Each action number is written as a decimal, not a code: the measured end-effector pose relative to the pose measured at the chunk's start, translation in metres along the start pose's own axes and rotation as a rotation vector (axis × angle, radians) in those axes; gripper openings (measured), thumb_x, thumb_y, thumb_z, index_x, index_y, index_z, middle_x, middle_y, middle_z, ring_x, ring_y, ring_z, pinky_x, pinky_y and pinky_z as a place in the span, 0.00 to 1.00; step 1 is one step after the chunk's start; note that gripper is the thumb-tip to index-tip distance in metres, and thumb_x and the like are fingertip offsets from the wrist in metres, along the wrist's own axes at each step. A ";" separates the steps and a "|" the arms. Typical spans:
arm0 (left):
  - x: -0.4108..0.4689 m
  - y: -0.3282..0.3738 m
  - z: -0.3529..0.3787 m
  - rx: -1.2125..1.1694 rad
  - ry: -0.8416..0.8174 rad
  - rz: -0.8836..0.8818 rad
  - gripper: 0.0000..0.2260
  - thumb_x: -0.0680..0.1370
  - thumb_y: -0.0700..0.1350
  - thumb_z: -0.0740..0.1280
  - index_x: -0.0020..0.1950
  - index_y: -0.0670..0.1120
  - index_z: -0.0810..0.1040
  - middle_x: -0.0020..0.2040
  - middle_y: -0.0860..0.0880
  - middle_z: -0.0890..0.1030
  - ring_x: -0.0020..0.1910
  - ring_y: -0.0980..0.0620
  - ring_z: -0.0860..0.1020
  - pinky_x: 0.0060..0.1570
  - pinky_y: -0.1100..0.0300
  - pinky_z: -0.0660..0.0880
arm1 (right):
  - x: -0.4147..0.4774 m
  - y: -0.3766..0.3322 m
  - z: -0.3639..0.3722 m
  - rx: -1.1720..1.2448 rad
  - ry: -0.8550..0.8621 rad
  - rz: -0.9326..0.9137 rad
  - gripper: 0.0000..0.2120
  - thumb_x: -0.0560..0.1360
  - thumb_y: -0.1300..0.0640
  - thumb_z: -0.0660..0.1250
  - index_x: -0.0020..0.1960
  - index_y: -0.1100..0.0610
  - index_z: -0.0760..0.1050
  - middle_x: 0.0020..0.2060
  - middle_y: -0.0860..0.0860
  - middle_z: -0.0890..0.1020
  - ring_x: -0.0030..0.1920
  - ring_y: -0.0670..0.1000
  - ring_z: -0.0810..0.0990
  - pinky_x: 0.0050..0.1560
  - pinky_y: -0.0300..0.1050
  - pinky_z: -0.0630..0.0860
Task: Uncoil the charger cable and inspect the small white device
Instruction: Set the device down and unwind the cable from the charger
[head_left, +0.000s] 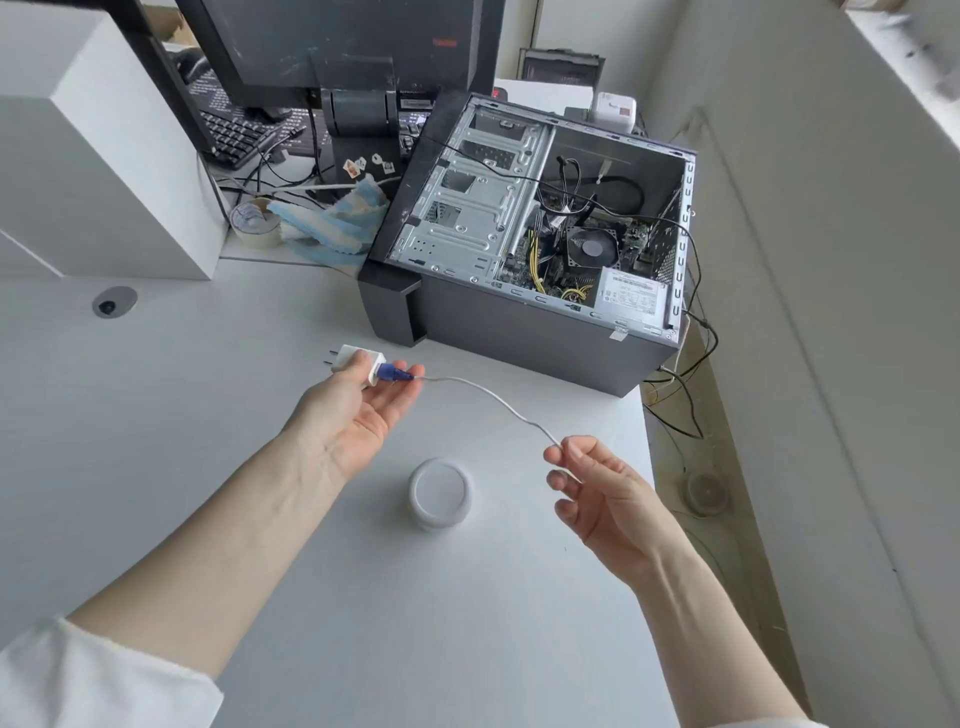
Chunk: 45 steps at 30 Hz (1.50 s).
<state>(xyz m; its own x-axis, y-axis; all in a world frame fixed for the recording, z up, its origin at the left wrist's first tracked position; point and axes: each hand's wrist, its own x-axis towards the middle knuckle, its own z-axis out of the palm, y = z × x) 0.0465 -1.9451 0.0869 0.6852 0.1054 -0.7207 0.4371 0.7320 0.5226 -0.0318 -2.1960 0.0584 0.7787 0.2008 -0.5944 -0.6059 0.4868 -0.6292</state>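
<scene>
My left hand (358, 410) holds a white charger plug (358, 364) palm-up above the desk, prongs pointing left, with a blue connector (395, 374) at its right end. A thin white cable (498, 402) runs from that connector in a loose curve to my right hand (597, 493), whose thumb and forefinger pinch its far end. The cable hangs stretched out between both hands, no coils visible. A small round white device (440, 492) stands on the white desk (260, 519) below and between my hands, untouched.
An open dark computer case (530, 249) with exposed wiring sits behind the hands, black cables trailing off its right side. Further back are a monitor (337, 47), a keyboard (234, 135), a tape roll (254, 223) and a blue cloth (332, 223). A white box (104, 171) stands at left.
</scene>
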 end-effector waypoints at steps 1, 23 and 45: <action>0.001 0.001 0.002 -0.001 -0.007 0.004 0.10 0.83 0.41 0.60 0.44 0.39 0.71 0.43 0.39 0.77 0.44 0.41 0.83 0.44 0.49 0.82 | -0.002 0.002 -0.002 -0.020 -0.008 0.009 0.03 0.76 0.58 0.68 0.44 0.53 0.76 0.42 0.50 0.83 0.35 0.46 0.78 0.30 0.36 0.73; 0.055 -0.129 0.064 0.728 -0.121 -0.147 0.08 0.82 0.48 0.63 0.47 0.44 0.73 0.40 0.47 0.79 0.37 0.48 0.81 0.40 0.56 0.78 | -0.024 0.143 -0.071 -0.645 0.697 0.011 0.02 0.72 0.57 0.74 0.42 0.52 0.85 0.30 0.46 0.83 0.32 0.47 0.80 0.38 0.46 0.78; 0.111 -0.203 0.056 0.999 0.137 0.121 0.07 0.79 0.43 0.66 0.51 0.39 0.78 0.43 0.41 0.79 0.36 0.44 0.77 0.37 0.50 0.80 | -0.038 0.158 -0.079 -0.982 0.840 -0.038 0.04 0.76 0.52 0.63 0.45 0.52 0.74 0.44 0.47 0.75 0.42 0.50 0.77 0.42 0.47 0.72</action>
<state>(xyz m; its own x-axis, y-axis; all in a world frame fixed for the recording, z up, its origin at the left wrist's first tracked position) 0.0659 -2.1196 -0.0739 0.7115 0.2638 -0.6513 0.6997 -0.1798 0.6915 -0.1696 -2.1939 -0.0581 0.6746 -0.5665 -0.4733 -0.7299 -0.4160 -0.5425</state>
